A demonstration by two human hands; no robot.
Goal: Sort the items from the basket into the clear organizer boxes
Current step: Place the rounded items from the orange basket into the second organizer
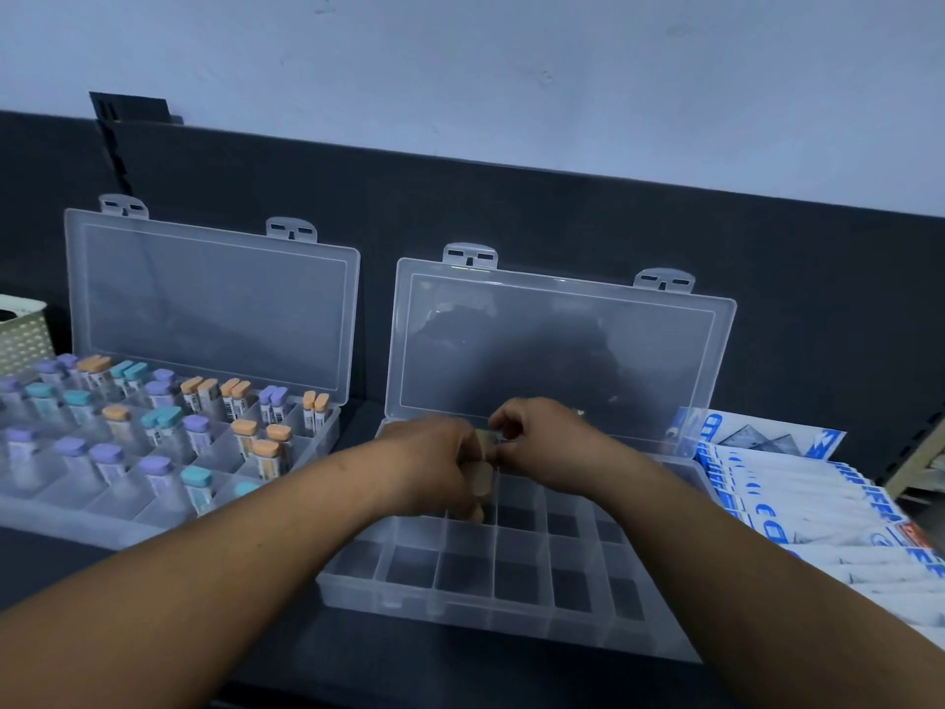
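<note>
Head view. The right clear organizer box sits on the dark desk with its lid open and leaning back towards the dark rear panel. Its visible compartments are unfilled.

Both hands are above the far rows of this box. The left hand is clenched round an orange-capped tube, cap towards the camera. The right hand has its fingers curled, and the fingertips pinch the far end of the same item. Blur hides the exact contact.

The left clear organizer box stands beside it, slightly apart, lid also raised. Its compartments hold upright capped tubes with purple, teal and orange caps.

A cream perforated basket is at the left edge, behind the left box; its contents are not visible.

White-and-blue packets lie overlapped just right of the right box.
</note>
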